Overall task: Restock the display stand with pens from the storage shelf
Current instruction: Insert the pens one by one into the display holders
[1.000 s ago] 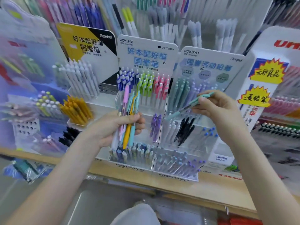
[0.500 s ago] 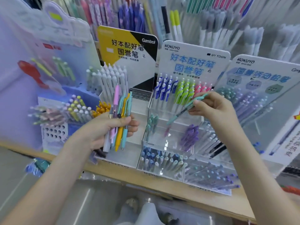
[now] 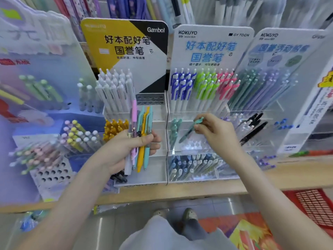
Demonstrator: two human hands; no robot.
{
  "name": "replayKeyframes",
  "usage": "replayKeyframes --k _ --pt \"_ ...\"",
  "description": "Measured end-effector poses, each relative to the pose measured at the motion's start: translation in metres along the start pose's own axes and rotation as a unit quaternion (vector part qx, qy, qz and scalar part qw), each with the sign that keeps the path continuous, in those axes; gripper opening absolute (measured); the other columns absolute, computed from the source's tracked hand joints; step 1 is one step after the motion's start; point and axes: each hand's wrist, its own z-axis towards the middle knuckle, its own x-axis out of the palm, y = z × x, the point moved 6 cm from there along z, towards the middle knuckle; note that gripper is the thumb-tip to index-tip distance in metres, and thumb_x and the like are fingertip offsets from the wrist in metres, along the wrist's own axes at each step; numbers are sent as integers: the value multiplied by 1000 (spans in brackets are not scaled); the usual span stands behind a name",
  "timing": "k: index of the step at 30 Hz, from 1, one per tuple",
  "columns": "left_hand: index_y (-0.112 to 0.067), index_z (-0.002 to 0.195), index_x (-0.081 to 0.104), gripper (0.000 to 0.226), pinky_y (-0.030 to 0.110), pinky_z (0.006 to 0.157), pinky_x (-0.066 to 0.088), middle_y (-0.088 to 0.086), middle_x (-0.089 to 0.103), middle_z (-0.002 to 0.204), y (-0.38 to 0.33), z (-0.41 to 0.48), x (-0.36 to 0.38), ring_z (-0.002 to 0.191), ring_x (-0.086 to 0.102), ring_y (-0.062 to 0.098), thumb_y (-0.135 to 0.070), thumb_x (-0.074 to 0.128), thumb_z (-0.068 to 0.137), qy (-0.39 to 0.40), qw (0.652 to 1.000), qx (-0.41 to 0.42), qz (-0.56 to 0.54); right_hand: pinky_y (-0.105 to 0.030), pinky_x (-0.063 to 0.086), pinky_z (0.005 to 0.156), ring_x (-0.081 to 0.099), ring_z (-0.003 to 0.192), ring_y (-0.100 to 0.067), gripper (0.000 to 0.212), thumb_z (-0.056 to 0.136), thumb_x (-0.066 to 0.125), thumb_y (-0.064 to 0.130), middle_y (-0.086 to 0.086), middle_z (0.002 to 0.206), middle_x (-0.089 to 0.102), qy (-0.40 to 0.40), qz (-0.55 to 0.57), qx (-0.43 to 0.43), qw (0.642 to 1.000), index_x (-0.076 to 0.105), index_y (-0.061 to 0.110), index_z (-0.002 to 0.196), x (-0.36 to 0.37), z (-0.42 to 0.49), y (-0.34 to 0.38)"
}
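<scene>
My left hand (image 3: 124,148) grips a bundle of pens (image 3: 141,136), pink, teal, orange and light blue, held upright in front of the Gambol display stand (image 3: 126,51). My right hand (image 3: 216,131) pinches a single teal pen (image 3: 190,129) by its top end, tip pointing down-left into the middle tier of the clear Kokuyo display stand (image 3: 210,49). A few matching teal pens (image 3: 174,129) stand in that tier just left of the held pen. Blue, green and pink pens fill the tier above.
A third Kokuyo stand (image 3: 281,51) with pastel and black pens sits to the right. Purple stands with pastel pens (image 3: 43,150) stand left. All rest on a wooden shelf (image 3: 180,193). A red basket (image 3: 313,202) is at lower right; my feet show below.
The view shifted left across the stands. My right hand brought the teal pen down from the top rows into the middle tier beside the other teal pens. My left hand kept its bundle.
</scene>
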Motion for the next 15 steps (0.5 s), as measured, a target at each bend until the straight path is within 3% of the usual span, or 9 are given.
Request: replayKeyframes --k 5,9,12,15 --pt "-1 89 63 19 26 64 59 12 72 78 7 5 4 71 71 19 -7 62 70 8 1000 -7 -14 -37 50 75 67 80 -24 10 91 58 8 -9 80 71 -21 -18 -18 999 62 8 100 11 4 -3" --pt "-1 91 64 22 26 64 59 13 72 79 13 4 8 71 71 19 -8 64 70 14 1000 -22 -12 -27 43 63 57 61 -8 10 92 57 10 -11 81 70 40 -91 -40 994 61 8 102 28 10 -6" --pt "-2 94 64 25 27 67 59 13 72 82 17 3 13 73 71 19 -8 65 71 31 999 -29 -17 -35 46 73 63 78 -25 16 92 57 13 -11 87 70 70 -116 -42 990 61 6 106 41 11 -9" --pt "-1 95 64 26 27 67 59 14 72 83 23 3 16 74 71 19 -8 66 70 37 998 -33 -23 -35 46 72 64 81 -27 14 93 57 14 -9 89 70 67 -107 -47 991 60 6 104 43 17 -7"
